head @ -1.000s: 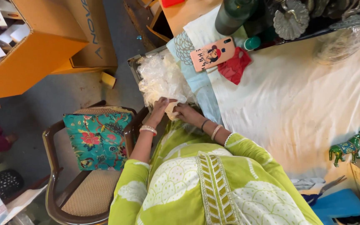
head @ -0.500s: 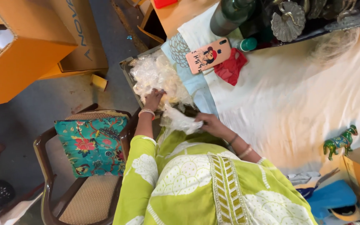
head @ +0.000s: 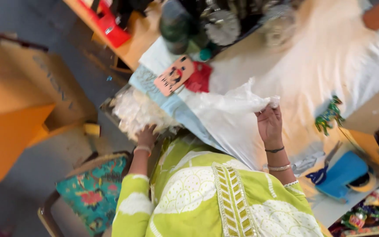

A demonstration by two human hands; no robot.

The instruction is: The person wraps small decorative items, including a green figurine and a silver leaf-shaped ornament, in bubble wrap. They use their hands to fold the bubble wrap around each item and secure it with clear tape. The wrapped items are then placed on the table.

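Overhead, right hand (head: 269,125) lifts plastic bag (head: 233,102) above cloth-covered table (head: 330,61).

One camera only, worn on the person's head, looking steeply down over a green sleeve and lap, close to both hands, tilted so the table (head: 330,66) runs diagonally, floor at left; picture blurred.

I count two hands: my right hand (head: 269,124) grips one clear bag (head: 231,102), my left hand (head: 146,135) rests on one heap of bags (head: 136,112). Beyond the left hand lies one phone (head: 174,75). Right of the right hand stands one green horse (head: 328,115). Two cardboard boxes (head: 23,105) sit left.
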